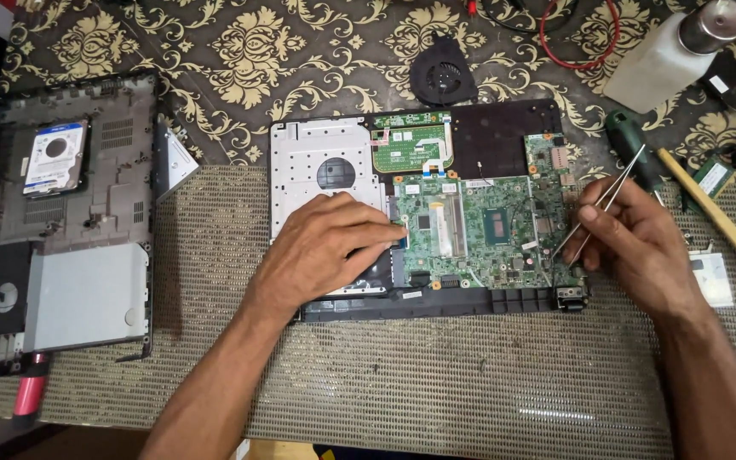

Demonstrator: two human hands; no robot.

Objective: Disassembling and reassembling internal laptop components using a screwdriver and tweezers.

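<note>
A table (pixel 240 60) draped in dark cloth with gold damask carries a woven beige mat (pixel 436 375) at its middle; on the mat lies an opened black laptop base (pixel 504 136), its green circuit board (pixel 479 226) bare and studded with chips; the left hand (pixel 325 247), fingers loosely spread, presses flat on the board's 9 o'clock edge; the right hand (pixel 641 243) pinches thin steel tweezers (pixel 602 204) at the board's 3 o'clock edge; at 9 o'clock of the base rests a removed black bottom cover (pixel 70 221).
</note>
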